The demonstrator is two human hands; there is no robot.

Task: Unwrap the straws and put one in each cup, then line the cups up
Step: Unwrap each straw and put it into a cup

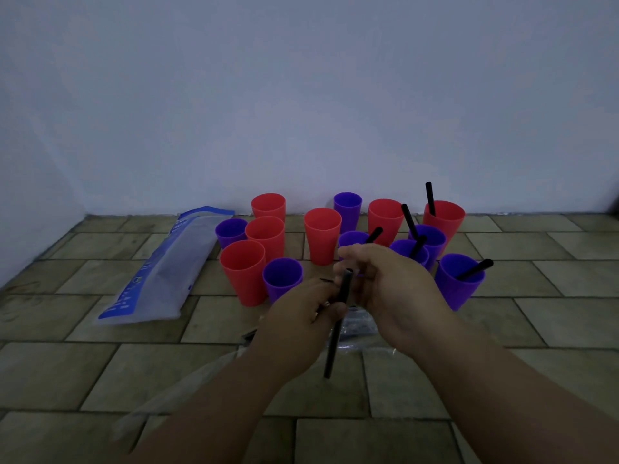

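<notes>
Several red and purple cups stand in a loose cluster on the tiled floor near the wall. Black straws stick out of the right-hand ones, such as the far red cup (443, 217) and the near purple cup (459, 279). The left ones, like the red cup (243, 271) and the purple cup (283, 277), hold none. My left hand (301, 316) grips a bare black straw (338, 324) held nearly upright in front of the cups. My right hand (392, 293) hovers beside the straw's top with fingers apart.
A blue and clear plastic straw bag (160, 266) lies on the floor to the left of the cups. Crumpled clear wrappers (360, 324) lie under my hands. A pale wall rises right behind the cups.
</notes>
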